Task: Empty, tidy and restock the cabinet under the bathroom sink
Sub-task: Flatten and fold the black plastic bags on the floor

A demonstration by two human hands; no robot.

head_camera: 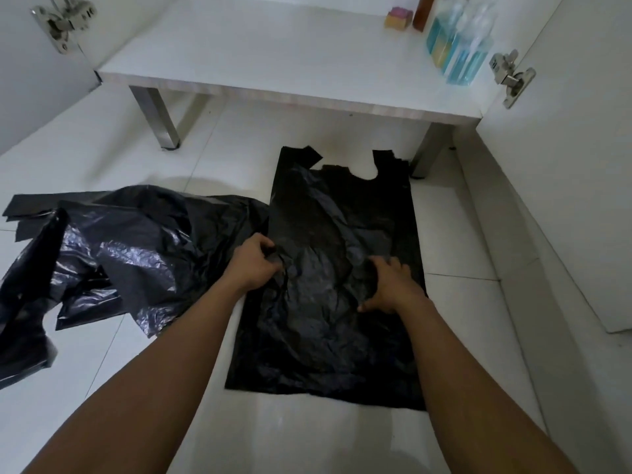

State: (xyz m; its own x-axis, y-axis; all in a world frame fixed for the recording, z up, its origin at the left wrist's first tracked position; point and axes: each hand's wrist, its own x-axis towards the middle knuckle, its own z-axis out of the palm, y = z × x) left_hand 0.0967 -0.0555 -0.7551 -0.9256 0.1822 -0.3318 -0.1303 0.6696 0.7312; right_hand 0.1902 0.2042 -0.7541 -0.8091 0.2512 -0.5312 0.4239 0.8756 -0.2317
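The 2 bare forearms are reaching forward from the camera over the tiled floor (307, 439), and both hands are working on the flat bag (325, 343), a black plastic one that is lying spread on the tiles under and beyond them. The left hand (254, 265) is pinching a fold at the bag's left edge with curled fingers. The right hand (390, 285) is lying on the plastic with its fingers bent, but I cannot tell whether it is gripping a crease or only pressing down. Just left of the left hand a heap of bags (136, 241) is waiting, loose and crumpled. Well beyond both hands the cabinet shelf (273, 46) is standing open, with bottles (455, 46) at its right end. This looks like the tidying step: smoothing and folding 1 bag. The next move probably calls for folding it over evenly, without letting the thin plastic slide.
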